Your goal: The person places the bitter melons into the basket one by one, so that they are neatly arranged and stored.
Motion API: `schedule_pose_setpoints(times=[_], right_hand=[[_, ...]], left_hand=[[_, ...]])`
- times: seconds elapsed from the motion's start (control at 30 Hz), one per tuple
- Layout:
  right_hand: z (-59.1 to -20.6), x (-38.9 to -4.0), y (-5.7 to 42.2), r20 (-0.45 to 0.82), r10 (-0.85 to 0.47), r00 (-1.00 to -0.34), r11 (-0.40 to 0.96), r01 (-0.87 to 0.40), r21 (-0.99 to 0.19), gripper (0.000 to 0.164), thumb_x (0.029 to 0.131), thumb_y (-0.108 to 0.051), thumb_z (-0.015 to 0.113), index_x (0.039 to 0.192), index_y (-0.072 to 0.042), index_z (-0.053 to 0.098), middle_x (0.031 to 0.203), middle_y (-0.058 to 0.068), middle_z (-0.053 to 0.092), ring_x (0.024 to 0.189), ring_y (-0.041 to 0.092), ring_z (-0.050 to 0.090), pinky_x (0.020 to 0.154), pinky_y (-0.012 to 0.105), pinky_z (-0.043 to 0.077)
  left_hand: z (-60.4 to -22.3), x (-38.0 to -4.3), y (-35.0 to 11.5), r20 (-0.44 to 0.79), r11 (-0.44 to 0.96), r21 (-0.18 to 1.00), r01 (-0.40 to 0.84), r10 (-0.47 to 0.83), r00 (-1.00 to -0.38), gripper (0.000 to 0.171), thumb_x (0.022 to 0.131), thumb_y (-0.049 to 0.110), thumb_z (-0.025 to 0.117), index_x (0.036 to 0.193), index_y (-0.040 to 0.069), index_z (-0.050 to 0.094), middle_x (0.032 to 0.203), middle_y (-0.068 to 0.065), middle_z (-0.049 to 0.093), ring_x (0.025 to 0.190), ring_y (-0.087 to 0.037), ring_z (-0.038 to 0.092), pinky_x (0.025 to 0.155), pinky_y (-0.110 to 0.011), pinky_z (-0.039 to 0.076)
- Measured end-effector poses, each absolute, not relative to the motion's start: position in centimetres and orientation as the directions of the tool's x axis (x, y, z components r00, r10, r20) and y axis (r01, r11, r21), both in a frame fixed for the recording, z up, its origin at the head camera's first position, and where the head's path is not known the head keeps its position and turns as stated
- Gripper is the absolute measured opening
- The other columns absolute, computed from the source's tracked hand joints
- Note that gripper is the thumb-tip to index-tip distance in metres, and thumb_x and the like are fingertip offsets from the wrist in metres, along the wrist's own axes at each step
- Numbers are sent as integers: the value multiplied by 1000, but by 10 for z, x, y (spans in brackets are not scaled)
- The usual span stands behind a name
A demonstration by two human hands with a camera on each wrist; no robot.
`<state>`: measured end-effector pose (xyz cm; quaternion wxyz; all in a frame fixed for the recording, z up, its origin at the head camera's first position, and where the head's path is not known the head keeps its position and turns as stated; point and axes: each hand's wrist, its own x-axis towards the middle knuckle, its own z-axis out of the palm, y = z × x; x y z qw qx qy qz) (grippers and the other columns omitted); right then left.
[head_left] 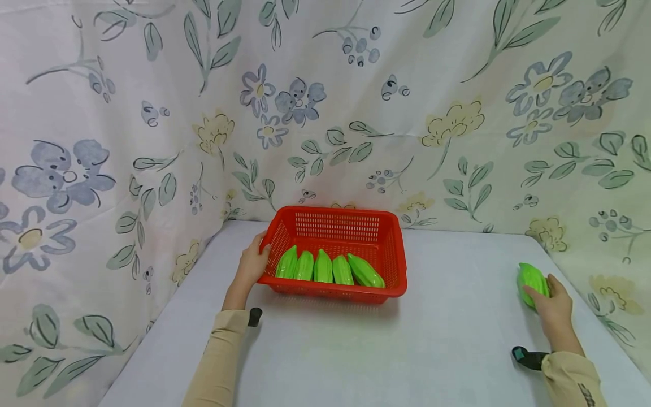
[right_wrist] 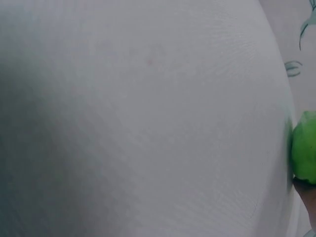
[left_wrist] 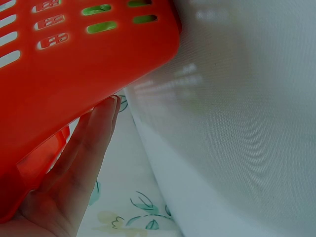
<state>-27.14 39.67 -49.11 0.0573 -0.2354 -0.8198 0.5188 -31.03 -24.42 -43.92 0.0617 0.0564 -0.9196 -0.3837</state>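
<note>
A red plastic basket with slotted walls stands on the white table in the head view. Lying side by side in its front part are several bright green ridged fruits, pointed at one end. My left hand grips the basket's left rim; in the left wrist view, its fingers run along the underside of the red plastic. At the far right of the table, my right hand holds another green ridged fruit between thumb and fingers. Only part of that fruit shows at the right wrist view's edge.
The white table stretches between the basket and my right hand. A floral curtain hangs behind the table and along both sides. Dark wrist-worn pieces sit at both sleeve cuffs.
</note>
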Motion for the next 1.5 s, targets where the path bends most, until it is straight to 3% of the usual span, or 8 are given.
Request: schedule_pose_setpoints(times=[0.3,0.73,0.97,1.2,1.5], right_hand=[[-489,-270,395,-171,465,-868,306,340,-889,79,100,-30,46,155,-8,-5,162,14,-6,151,33,-2,122,45,5],[-487,-275,388,-191,503,-843,263,360,-895,79,99,-34,48,157,-12,-2,164,12,-2,152,32,1,122,45,10],[-480,-280,380,-174,475,-862,261,327,-908,79,99,-34,48,157,-12,-1,163,12,-2,152,31,1,123,43,10],[-473,-284,366,-135,444,-886,288,284,-915,76,100,-31,46,157,-10,-1,164,14,0,151,33,5,122,45,13],[-463,-288,342,-120,408,-905,310,261,-914,76,101,-33,45,157,-10,0,164,15,3,151,37,9,121,48,17]], left_hand=[[-439,-309,-244,81,707,705,-52,-154,-985,51,104,23,43,152,14,30,140,-25,52,98,-32,58,83,-48,50],[-439,-311,-244,62,707,703,-73,-163,-985,52,104,24,43,153,15,29,139,-25,53,91,-30,59,71,-37,50],[-439,-311,-245,57,703,708,-72,-158,-986,52,104,24,43,153,15,29,140,-24,52,93,-30,59,73,-37,50],[-438,-312,-244,43,692,718,-80,-159,-986,52,104,23,43,153,16,28,137,-25,53,85,-28,59,62,-30,47],[-439,-312,-244,32,684,724,-90,-164,-986,53,104,25,43,154,17,28,136,-24,54,83,-27,59,60,-28,46]])
